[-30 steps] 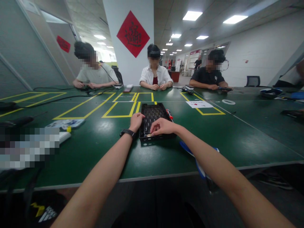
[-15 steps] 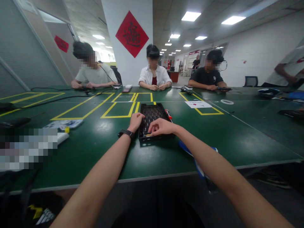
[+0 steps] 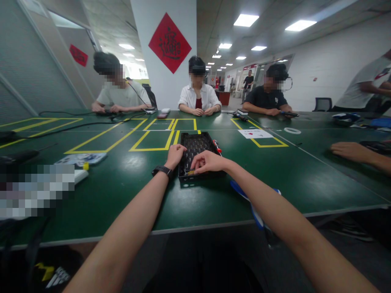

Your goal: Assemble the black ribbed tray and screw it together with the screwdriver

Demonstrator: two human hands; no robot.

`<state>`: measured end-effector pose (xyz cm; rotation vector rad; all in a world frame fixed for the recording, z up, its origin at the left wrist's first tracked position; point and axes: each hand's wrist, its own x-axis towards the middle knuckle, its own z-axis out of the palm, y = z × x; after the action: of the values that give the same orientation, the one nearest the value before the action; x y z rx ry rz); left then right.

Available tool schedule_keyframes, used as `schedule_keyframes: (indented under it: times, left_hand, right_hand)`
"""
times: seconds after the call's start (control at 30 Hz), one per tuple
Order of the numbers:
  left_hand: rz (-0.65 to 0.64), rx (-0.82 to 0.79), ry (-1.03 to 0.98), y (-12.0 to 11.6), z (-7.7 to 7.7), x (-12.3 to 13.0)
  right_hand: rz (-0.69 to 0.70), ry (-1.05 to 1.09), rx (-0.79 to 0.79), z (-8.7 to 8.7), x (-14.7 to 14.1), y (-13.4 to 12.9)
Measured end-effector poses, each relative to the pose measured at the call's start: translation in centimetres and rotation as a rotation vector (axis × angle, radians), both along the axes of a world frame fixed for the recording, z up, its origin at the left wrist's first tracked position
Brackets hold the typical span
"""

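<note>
A black tray-like case [image 3: 198, 144] with a patterned inside lies on the green table. My left hand [image 3: 176, 156], with a dark watch on its wrist, rests at the case's left edge, its fingers bent together against the rim. Over the near part of the case is my right hand [image 3: 208, 162], fingers curled and pinched; what they hold, if anything, is too small to make out. A small yellowish piece [image 3: 191, 172] shows under those fingertips. Just beyond the right edge lies a red-handled tool [image 3: 217, 147].
Blue-and-white items [image 3: 240, 190] lie partly under my right forearm. A paper sheet [image 3: 255, 134] and white ring [image 3: 292, 130] lie at the right. Another person's hand [image 3: 351, 151] rests at the far right. Several people sit opposite. Cables and a booklet [image 3: 84, 159] are at the left.
A person's hand and forearm have appeared on the table at the far right. The person standing at the right edge has shifted. My own hands have hardly moved.
</note>
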<state>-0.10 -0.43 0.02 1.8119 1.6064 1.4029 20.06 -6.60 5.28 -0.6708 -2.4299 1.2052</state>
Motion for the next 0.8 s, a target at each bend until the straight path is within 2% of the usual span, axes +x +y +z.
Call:
schedule_keyframes:
  times: [0.47, 0.63, 0.8]
  left_hand:
    - [0.0, -0.008, 0.029, 0.27, -0.09, -0.08]
    - [0.001, -0.01, 0.019, 0.07, 0.03, -0.02]
    - [0.0, -0.008, 0.016, 0.13, 0.03, -0.03]
  right_hand:
    - [0.007, -0.011, -0.048, -0.37, 0.06, 0.27]
    - [-0.02, 0.006, 0.057, -0.16, 0.04, 0.12]
    - [0.005, -0.025, -0.026, -0.19, 0.1, 0.1]
